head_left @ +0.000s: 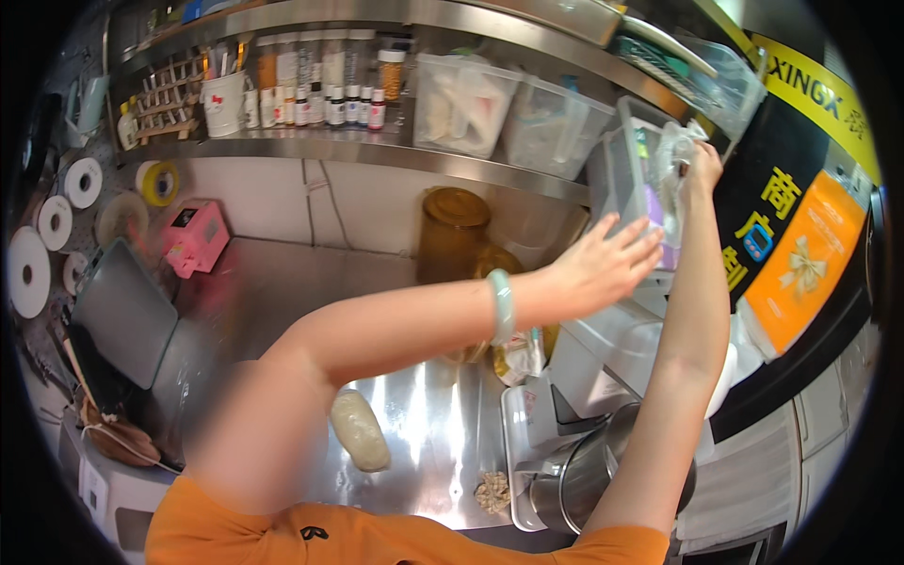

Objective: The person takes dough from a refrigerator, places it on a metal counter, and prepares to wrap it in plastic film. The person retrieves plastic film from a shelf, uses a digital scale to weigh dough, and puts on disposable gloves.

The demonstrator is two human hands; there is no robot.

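Steadying a clear plastic bin (629, 165) below the shelf (377, 151) with open left hand (603, 264); right hand (702, 168) pinching its soft, light bag (673, 151).

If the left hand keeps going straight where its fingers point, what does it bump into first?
Most likely the clear plastic box tipped off the shelf: the left hand already reaches its lower side, though depth is hard to judge.
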